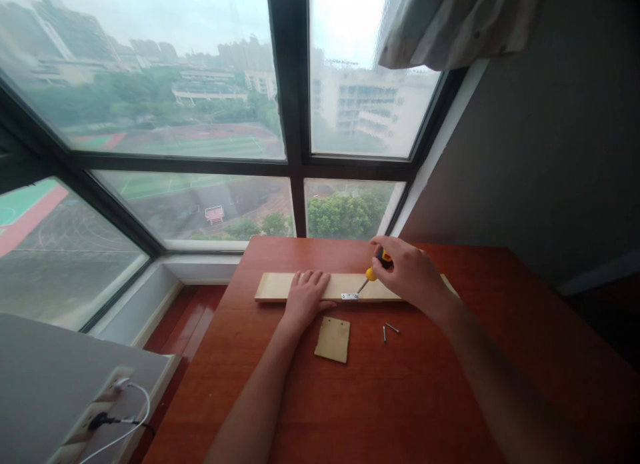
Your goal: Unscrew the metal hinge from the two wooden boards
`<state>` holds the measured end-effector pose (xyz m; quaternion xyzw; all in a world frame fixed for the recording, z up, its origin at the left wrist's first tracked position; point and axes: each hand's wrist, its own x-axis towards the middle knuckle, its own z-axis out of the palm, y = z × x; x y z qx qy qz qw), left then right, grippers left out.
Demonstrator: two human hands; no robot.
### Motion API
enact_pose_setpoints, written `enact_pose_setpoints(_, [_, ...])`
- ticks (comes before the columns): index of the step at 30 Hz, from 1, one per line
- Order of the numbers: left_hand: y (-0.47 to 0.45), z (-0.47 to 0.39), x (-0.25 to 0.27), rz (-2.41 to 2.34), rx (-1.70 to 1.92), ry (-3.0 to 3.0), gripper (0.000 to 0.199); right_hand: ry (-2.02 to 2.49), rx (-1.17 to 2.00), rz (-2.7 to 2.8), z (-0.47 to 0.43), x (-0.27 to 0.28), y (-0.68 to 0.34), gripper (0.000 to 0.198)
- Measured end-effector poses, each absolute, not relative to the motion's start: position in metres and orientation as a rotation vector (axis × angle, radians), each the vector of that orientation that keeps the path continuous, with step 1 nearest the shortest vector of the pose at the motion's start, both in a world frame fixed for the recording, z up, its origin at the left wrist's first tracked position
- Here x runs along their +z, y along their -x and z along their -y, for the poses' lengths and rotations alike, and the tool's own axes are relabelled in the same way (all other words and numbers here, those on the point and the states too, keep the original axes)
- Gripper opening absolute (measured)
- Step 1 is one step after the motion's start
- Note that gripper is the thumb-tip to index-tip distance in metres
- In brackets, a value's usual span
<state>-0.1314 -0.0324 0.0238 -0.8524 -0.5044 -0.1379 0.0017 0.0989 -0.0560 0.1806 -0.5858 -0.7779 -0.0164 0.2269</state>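
Observation:
A long pale wooden board point(273, 287) lies crosswise on the reddish-brown table. My left hand point(306, 296) rests flat on the board with its fingers stretched out. At the board's near edge sits a small metal hinge or bracket point(349, 297). My right hand point(407, 271) grips a screwdriver point(371, 274) with a yellow and black handle. The screwdriver is tilted, and its tip meets the metal piece at its right end. Below the board lies a small thin wooden piece point(333, 340) with two holes near its top edge. Two screws point(389, 333) lie to its right.
The table point(350, 411) stands against large dark-framed windows point(295, 164). A curtain point(455, 31) hangs at the upper right beside a grey wall point(540, 144). At the lower left, a wall socket point(95, 414) has plugs and a white cable point(148, 404).

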Motion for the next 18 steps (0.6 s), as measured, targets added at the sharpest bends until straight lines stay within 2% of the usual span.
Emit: enact_pose_setpoints(18, [0.1318,0.0335,0.0242,1.563,-0.429,2.659,0.069,1.613,-0.042,2.155,0.056,0.1762,-0.1005,0.03])
